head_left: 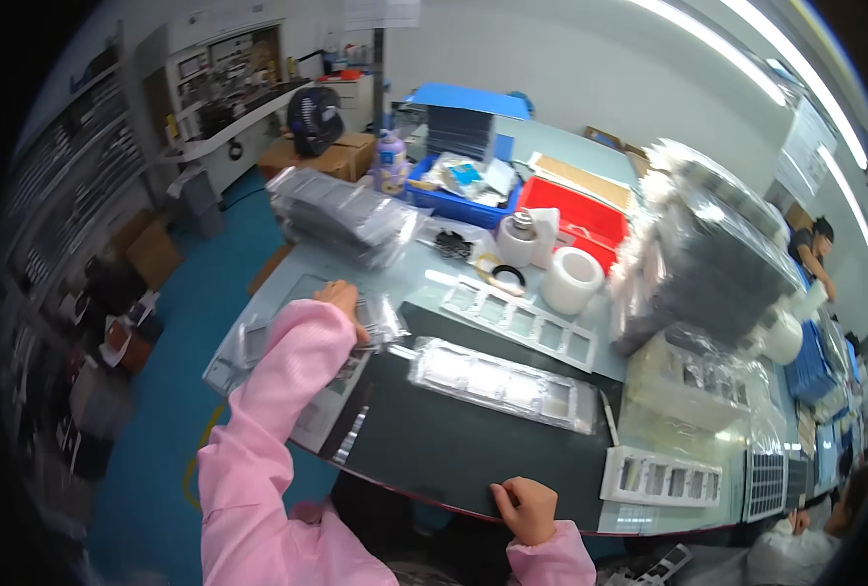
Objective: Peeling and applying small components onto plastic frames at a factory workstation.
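Observation:
My left hand (344,305) reaches to the left side of the table. Its fingers curl over a clear plastic bag (383,320) with a frame-like part inside; the fingertips are partly hidden. My right hand (527,510) rests at the table's front edge, fingers curled in, with nothing visible in it. Between the hands, on a black mat (424,439), lies a long white frame with several windows, wrapped in clear plastic (502,383). Beyond it is an unwrapped white windowed frame (517,322). Another white frame (661,478) sits right of my right hand.
Stacked bagged parts (346,210) stand at the back left, beside a blue bin (463,207) and a red bin (575,220). A white roll (572,280) stands mid-table. A tall plastic-wrapped stack (712,254) rises at right. A pen-like stick (610,418) lies near the mat's right edge.

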